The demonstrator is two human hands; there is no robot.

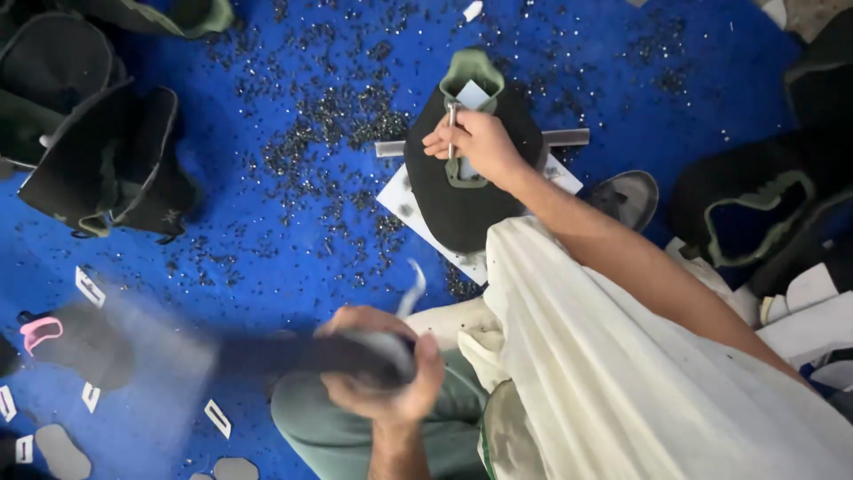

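A black shoe upper (462, 209) with green lining lies on a white board (398, 197) laid over a metal bar (569, 137) on the blue mat. My right hand (475, 142) rests on this upper and holds a thin metal punch (452, 124) upright against its green-edged opening. Lower in the view, above my lap, my left hand (384, 373) grips a long dark tool (267, 356) that points left and is smeared by motion. A pale strip (412, 289) sticks up from that fist.
Small dark punch scraps (329, 116) are strewn over the blue mat (267, 258). Black uppers are piled at the left (107, 151) and at the right (764, 213). White tags (89, 286), grey cut pieces (62, 452) and a pink-trimmed piece (40, 331) lie at the lower left.
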